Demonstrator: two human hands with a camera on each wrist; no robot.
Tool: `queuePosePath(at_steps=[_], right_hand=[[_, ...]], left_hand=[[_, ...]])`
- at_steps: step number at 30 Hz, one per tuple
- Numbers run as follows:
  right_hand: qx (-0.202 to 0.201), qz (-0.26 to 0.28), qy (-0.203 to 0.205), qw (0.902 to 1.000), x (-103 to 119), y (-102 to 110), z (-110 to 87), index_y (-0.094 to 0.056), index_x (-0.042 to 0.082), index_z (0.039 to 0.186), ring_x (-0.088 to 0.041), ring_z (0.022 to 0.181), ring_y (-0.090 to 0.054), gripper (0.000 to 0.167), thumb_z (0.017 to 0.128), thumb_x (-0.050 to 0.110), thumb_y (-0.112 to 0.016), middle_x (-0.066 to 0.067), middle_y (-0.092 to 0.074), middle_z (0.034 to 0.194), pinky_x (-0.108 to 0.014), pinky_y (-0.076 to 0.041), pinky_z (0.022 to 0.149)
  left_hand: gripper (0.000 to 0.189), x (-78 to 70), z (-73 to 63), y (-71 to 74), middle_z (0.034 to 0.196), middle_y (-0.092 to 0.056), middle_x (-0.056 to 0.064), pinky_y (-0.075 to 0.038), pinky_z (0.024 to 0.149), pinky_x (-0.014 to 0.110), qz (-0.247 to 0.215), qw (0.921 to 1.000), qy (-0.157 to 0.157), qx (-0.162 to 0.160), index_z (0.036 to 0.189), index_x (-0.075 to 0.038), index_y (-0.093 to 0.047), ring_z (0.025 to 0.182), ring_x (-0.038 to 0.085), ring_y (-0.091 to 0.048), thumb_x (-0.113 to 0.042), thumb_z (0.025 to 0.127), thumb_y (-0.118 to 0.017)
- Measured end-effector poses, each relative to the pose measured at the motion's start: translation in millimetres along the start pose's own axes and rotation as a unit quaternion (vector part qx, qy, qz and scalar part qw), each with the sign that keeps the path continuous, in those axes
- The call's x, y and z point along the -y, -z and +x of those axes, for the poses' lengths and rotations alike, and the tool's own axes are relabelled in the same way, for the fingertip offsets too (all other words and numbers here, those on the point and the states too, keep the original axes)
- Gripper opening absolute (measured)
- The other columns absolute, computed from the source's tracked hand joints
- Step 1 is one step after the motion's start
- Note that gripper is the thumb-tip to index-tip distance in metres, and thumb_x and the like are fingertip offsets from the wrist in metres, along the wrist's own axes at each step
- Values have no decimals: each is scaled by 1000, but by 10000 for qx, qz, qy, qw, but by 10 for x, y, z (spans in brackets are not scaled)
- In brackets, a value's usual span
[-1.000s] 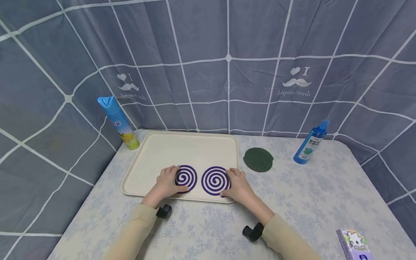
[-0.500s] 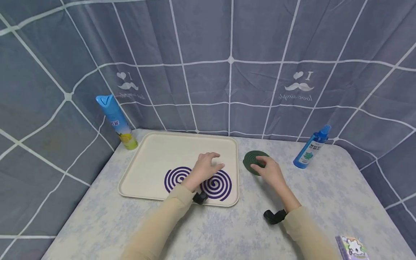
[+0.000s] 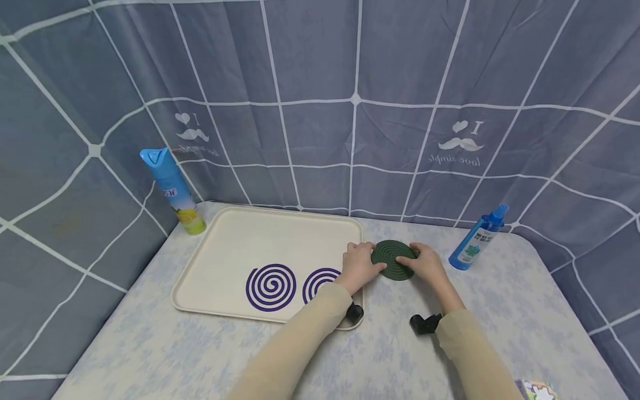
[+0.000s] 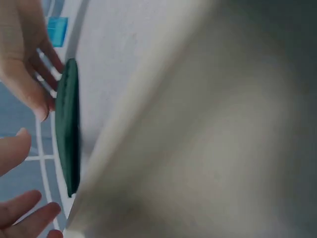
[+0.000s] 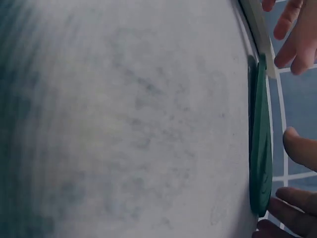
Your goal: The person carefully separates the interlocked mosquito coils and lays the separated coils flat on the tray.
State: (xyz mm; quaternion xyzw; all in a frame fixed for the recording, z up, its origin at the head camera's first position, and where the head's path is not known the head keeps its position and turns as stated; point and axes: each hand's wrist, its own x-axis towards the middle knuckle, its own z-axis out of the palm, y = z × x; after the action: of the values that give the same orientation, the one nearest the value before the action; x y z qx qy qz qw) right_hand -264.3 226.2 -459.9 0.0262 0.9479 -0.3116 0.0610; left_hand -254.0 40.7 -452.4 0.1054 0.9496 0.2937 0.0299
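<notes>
Green mosquito coil: a round, tightly wound disc on the tabletop, just right of the tray, framed between two bare hands.
Left hand: at the disc's left edge, thumb and fingers spread apart in its wrist view, clasping nothing.
Right hand: across from it at the right side; the wrist view shows the thumb clear of the disc and the fingers by its rim, with no pinch.
Cream tray: flat, with a raised rim, its near right corner beneath the left forearm.
Purple spirals: the left spiral coil lies in full view in the tray's near half; the right spiral coil, just beside it, is partly hidden by the left sleeve.
Backdrop: a gray-blue curtain with white grid lines and mirrored lettering.
Back corners: a blue spray can stands left of the tray; a blue spray bottle stands to the right.
Bottom edge: a cartoon-printed item, cut off by the frame.
</notes>
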Motion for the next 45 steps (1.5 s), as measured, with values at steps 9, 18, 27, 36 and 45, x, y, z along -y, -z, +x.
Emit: queuePosePath(at_steps=[9, 18, 27, 36, 45], right_hand=[[126, -197, 103, 9997, 41, -75, 3, -37, -13, 143, -53, 129, -43, 72, 91, 23, -71, -37, -41, 143, -61, -41, 105], [-121, 1558, -997, 9827, 16, -97, 53, -36, -6, 147, -45, 132, -44, 67, 94, 22, -66, -31, -40, 147, -53, -42, 108], [44, 2765, -1522, 9489, -42, -68, -34, -42, -5, 144, -26, 106, -62, 59, 96, 22, -64, -27, -50, 140, -37, -53, 91], [27, 4218, -1432, 8953, 130, 15, -314, -39, 3, 148, 2, 54, -44, 60, 97, 25, -63, 15, -60, 86, -17, -41, 51], [-54, 5719, -898, 8154, 589, -160, -624, -39, 1, 141, 1, 71, -63, 46, 99, 8, -57, 9, -63, 94, -12, -51, 61]], left_hand=[[67, -13, 86, -103, 122, -67, 2, -44, 86, 35, 1337, 9910, 92, -17, 132, -15, -60, 108, 21, -50, -46, 77, -81], [69, 41, 84, -164, 125, -62, -2, -42, 88, 35, 1419, 9896, 185, 162, 134, -19, -58, 109, 19, -47, -50, 77, -80], [63, 108, 6, -107, 122, -67, 1, -40, 87, 37, 230, 9997, 114, -62, 134, -14, -59, 107, 23, -49, -40, 81, -80], [56, 206, -108, 141, 115, -70, 10, -55, 88, 35, -2748, 9610, 167, 238, 134, -8, -56, 106, 24, -66, -35, 88, -74], [40, 132, -441, 193, 113, -72, 12, -57, 88, 34, -4532, 8901, 199, -435, 119, -5, -68, 102, 23, -69, -27, 87, -75]])
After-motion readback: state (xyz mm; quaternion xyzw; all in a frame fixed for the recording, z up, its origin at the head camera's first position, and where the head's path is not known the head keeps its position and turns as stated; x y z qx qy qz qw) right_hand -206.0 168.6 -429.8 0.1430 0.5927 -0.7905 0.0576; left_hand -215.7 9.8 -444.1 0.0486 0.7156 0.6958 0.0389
